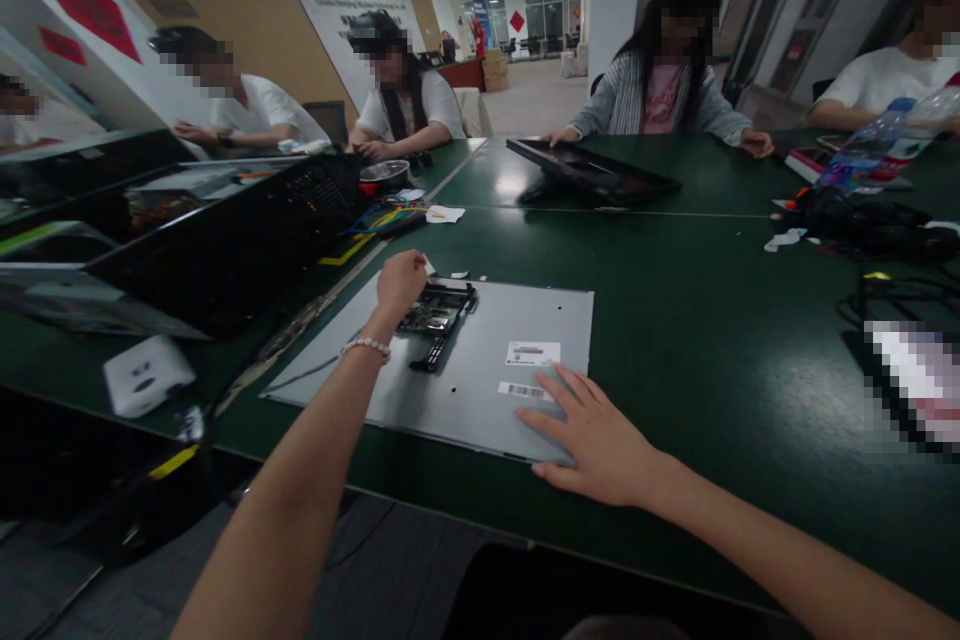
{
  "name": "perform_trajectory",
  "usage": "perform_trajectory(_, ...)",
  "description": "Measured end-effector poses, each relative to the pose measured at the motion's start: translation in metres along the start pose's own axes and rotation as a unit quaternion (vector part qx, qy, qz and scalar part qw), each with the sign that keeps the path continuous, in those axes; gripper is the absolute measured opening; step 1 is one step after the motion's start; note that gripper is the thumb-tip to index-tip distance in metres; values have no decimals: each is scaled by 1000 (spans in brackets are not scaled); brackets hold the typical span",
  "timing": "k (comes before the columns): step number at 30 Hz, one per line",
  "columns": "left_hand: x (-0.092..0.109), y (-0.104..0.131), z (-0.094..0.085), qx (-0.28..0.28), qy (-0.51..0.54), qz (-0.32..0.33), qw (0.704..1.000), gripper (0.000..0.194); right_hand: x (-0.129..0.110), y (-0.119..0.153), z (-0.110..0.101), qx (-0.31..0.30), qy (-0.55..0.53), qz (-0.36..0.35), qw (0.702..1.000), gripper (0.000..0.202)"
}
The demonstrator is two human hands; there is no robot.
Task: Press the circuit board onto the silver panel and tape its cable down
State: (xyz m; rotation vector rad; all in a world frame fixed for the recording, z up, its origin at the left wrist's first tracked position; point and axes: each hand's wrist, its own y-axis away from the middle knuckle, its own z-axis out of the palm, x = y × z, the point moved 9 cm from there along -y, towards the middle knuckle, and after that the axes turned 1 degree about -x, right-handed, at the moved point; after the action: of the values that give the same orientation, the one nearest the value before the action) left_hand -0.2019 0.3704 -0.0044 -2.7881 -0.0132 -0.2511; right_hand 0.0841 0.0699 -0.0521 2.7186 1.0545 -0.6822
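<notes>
A flat grey metal display panel (pixel 472 415) lies on the table, back side up, with a white label (pixel 533 353) and a barcode sticker (pixel 523 389) near its right edge. On the panel sits a small green circuit board (pixel 435 320) in a black plastic frame (pixel 429 355). My left hand (pixel 403 282), with a beaded bracelet (pixel 366 350) at the wrist, is closed at the board's far left corner; whatever its fingers grip is hidden. Spread flat, my right hand (pixel 600 440) rests on the panel's near right corner.
Open black computer cases (pixel 240 240) stand at the left, with a white box-like device (pixel 146 375) nearer me. Opposite, a person handles a black monitor (pixel 592 170). Bottles (pixel 862 155) and dark cables (pixel 877 230) lie right. Coloured wires (pixel 394 218) lie beyond the panel.
</notes>
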Motion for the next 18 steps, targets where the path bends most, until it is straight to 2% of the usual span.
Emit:
perform_trajectory(4,1,3,11,-58,-6,7,998,34,-1,0,0,1,-2,-2,1000,63)
perform_trajectory(9,15,3,20,-80,10,39,996,38,-1,0,-1,8,2,-3,1000,63)
perform_trajectory(13,22,3,22,-78,14,43,996,41,-1,0,-1,9,3,-5,1000,63)
perform_trajectory(18,12,6,12,-31,-8,-2,999,45,-1,0,-1,2,0,-3,1000,64)
